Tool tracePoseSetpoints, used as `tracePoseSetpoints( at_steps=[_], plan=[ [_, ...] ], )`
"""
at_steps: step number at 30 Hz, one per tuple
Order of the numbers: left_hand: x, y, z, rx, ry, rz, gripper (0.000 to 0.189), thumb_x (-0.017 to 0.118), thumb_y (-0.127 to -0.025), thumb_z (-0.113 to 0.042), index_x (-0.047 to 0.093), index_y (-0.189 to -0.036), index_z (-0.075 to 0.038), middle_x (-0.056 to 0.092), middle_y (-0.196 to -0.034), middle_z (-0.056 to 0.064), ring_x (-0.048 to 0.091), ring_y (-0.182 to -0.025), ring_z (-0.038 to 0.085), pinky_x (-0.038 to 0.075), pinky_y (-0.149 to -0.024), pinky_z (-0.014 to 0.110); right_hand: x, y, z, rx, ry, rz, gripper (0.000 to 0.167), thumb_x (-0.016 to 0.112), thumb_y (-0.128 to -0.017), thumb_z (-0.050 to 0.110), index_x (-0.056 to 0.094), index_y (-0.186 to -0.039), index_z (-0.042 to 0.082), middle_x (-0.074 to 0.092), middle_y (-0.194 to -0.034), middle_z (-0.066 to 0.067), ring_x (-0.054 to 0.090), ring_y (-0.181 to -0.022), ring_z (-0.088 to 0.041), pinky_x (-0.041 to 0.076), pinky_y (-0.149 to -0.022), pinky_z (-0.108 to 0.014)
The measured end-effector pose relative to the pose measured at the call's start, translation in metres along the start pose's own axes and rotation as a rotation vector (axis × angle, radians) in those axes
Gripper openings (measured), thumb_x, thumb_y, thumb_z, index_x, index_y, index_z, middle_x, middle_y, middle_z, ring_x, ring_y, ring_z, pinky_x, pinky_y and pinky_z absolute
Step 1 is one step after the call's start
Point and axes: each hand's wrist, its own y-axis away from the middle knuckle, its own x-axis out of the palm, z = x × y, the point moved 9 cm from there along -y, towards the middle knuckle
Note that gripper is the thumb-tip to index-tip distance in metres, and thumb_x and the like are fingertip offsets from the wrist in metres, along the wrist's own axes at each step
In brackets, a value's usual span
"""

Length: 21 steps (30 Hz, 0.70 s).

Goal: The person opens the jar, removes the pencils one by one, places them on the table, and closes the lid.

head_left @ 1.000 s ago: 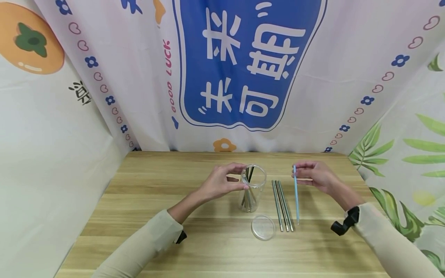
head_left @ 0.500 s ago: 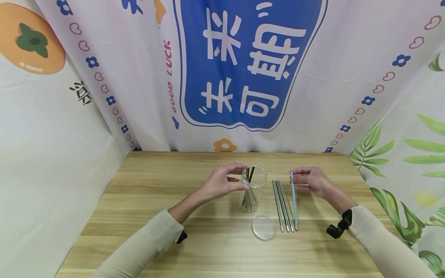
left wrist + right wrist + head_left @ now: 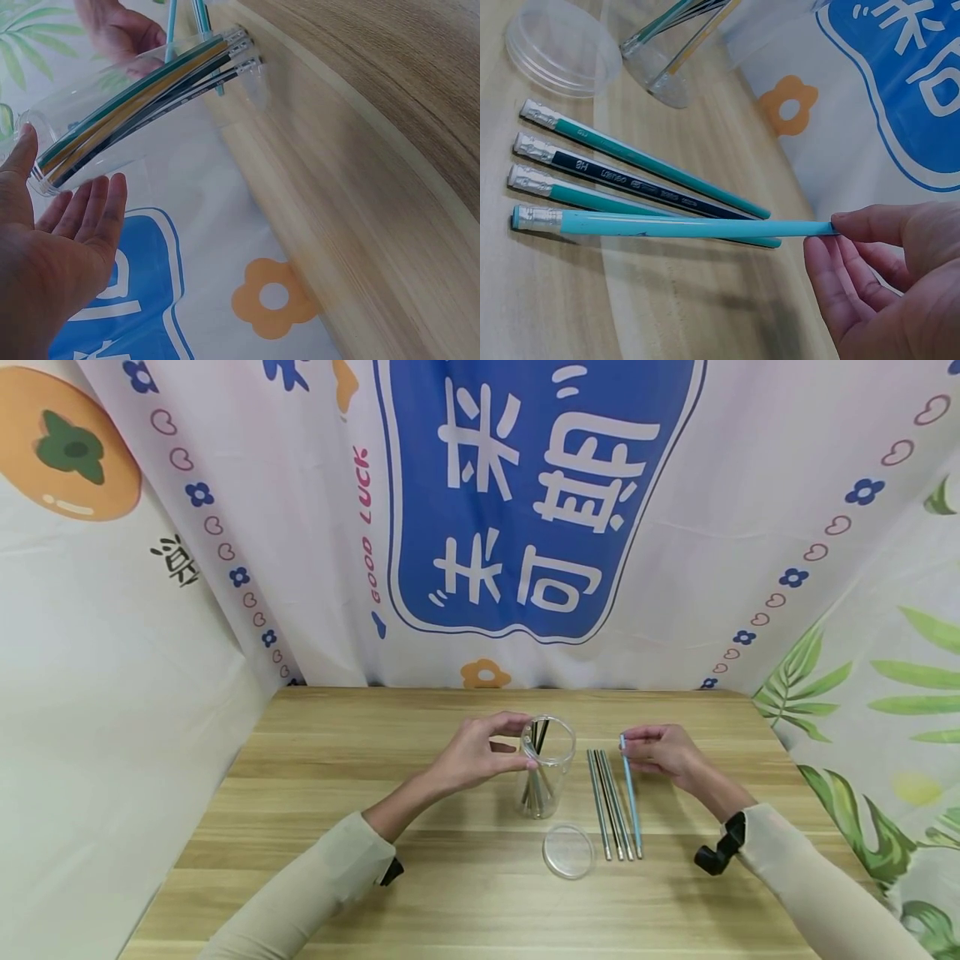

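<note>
The blue pencil [image 3: 667,225] was in your right hand [image 3: 663,752], pinched at its plain end [image 3: 817,227], just beside and to the right of three pencils [image 3: 630,178]. It was judged light, stiff and slightly slick on its glossy barrel; a mid-barrel hold would likely be steadier. The eraser end [image 3: 529,217] pointed back toward you, the plain end away; the long axis ran nearly in line with the row. Whether the eraser end touched the table [image 3: 450,893] could not be told. Your left hand [image 3: 476,756] gripped the jar [image 3: 553,781] by its rim, stored pencils [image 3: 135,103] leaning inside. The lid [image 3: 568,852] lay nearer you, apart from the jar.
</note>
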Motion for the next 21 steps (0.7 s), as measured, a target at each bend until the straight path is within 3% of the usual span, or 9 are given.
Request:
tracePoseSetpoints(
  at_steps=[7, 21],
  plan=[
    [0.000, 0.000, 0.001, -0.005, 0.001, 0.000, 0.063, 0.093, -0.083, -0.012, 0.065, -0.138, 0.001, 0.071, -0.136, 0.015, 0.070, -0.123, 0.029, 0.064, -0.100, 0.042, 0.003, -0.006, -0.009, 0.009, 0.075, -0.037, 0.046, 0.075, -0.096, -0.003, 0.058, -0.137, -0.014, 0.077, -0.109, -0.015, 0.078, -0.092, -0.019, 0.068, -0.088, -0.035],
    [-0.001, -0.001, 0.000, 0.009, -0.022, -0.011, 0.063, 0.093, -0.083, -0.015, 0.066, -0.138, 0.000, 0.071, -0.134, 0.015, 0.070, -0.122, 0.029, 0.064, -0.097, 0.034, 0.007, -0.015, -0.023, -0.013, 0.095, -0.065, 0.042, 0.073, -0.095, -0.009, 0.059, -0.133, -0.018, 0.079, -0.103, -0.013, 0.077, -0.085, -0.015, 0.069, -0.079, -0.031]
  ],
)
